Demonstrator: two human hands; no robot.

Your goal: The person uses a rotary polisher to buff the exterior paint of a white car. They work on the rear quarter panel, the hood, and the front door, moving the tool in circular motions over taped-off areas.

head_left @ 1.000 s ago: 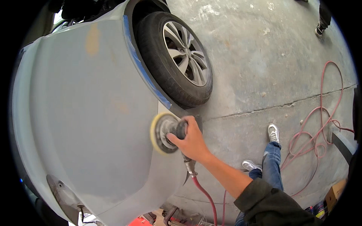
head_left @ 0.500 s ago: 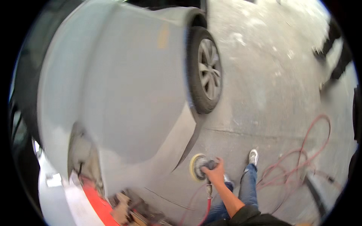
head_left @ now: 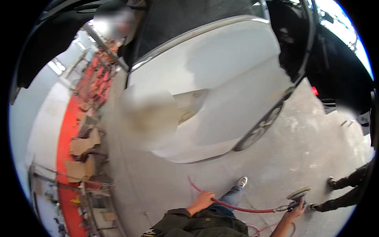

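Note:
My right hand (head_left: 295, 212) is wrapped around an air sander (head_left: 299, 192) at the lower right, its round yellowish pad facing up and away from me. A red air hose (head_left: 246, 209) runs from the sander's metal fitting across my front. Closed around that hose is my left hand (head_left: 202, 200), just before my body. Ahead stands a car with a grey and whitish patchy body panel (head_left: 237, 75); the sander is apart from it. Part of the car's rear side is hidden by a blurred patch.
The car's wheel (head_left: 261, 130) shows under the panel's right end. Along the left wall lie cardboard pieces (head_left: 81, 146), red items (head_left: 103, 81) and a rack (head_left: 100, 213). Another person's dark-clothed legs (head_left: 343, 189) stand at the right, close to the sander. More hose loops behind my right forearm.
My view has swung, bringing the car's side and the left wall into sight. The sander has moved rightward, away from the car's lower edge. My left hand has appeared, gripping the hose.

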